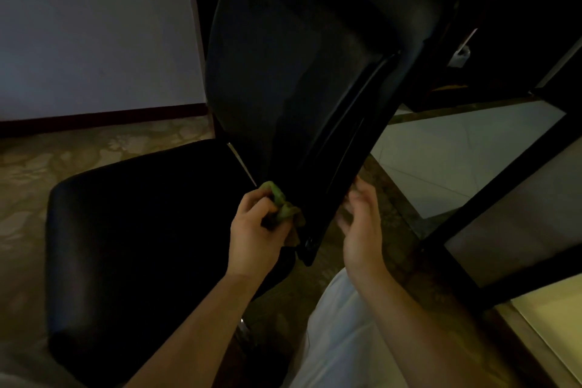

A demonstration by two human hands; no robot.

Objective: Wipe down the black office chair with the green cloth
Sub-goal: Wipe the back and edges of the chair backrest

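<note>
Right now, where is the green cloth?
Head view, lower centre: the green cloth is bunched in the left hand, pressed against the backrest's lower edge.

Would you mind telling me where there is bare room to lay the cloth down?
The chair seat is bare, left of the left hand bunching the green cloth. Pale floor tiles right of the backrest are free. The backrest base, between both hands, is crowded; right hand there.
</note>
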